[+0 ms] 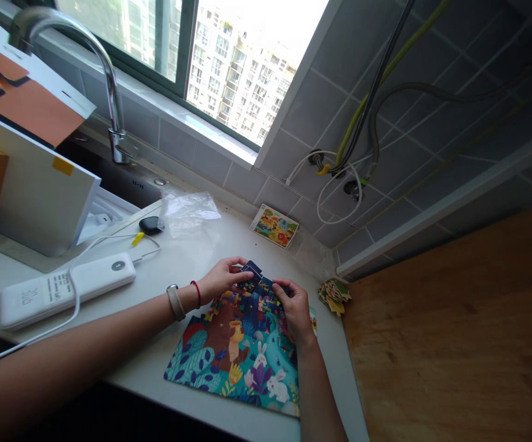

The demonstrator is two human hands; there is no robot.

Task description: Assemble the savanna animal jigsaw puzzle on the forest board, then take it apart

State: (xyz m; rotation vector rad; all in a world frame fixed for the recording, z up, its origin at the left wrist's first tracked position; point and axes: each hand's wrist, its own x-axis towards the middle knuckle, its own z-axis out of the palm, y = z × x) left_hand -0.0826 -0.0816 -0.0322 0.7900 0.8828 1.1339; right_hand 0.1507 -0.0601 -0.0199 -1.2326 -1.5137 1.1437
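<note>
A colourful jigsaw puzzle point(247, 356) with rabbits, plants and a vase-like figure lies on the white counter point(187, 252). At its far edge my left hand point(226, 279) pinches a dark blue puzzle piece point(252, 267) between thumb and fingers. My right hand point(293, 304) rests on the puzzle's upper right, its thumb and fingers closed at the edge of a dark piece beside the left hand's piece. Part of the puzzle's right side is hidden under my right hand and forearm.
Behind the puzzle lie a picture card point(274, 226) and clear plastic wrapping point(190, 212). Loose pieces point(335, 296) are piled at the right edge. A white power bank point(66, 288) with a cable, a black object point(150, 225), a sink and boxes point(40, 184) are at the left.
</note>
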